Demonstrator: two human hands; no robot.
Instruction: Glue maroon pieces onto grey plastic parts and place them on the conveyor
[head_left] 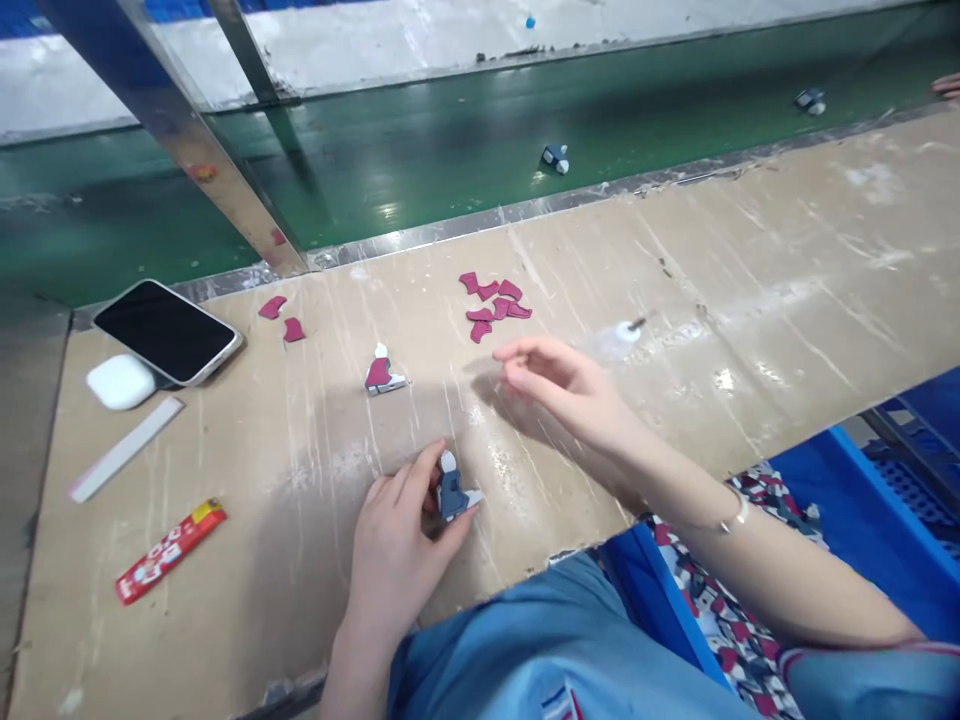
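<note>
My left hand [401, 545] grips a small grey-blue toy figure with a white tip [452, 490] near the bench's front edge. Held above the bench, my right hand [559, 385] has its fingers loosely curled and nothing visible between them; it is a short way below a pile of several dark-pink flat pieces [495, 300]. A second figure with a pink piece on it [382, 374] lies on the bench between my hands. Two more pink pieces [283, 318] lie near the phone.
A phone [166, 330], white earbud case [120, 382], white strip [126, 448] and red packet [169, 550] lie at left. Behind the worn bench [750, 300] runs a green conveyor [450, 150] carrying two figures [556, 157]. A blue crate [885, 540] of parts sits at lower right.
</note>
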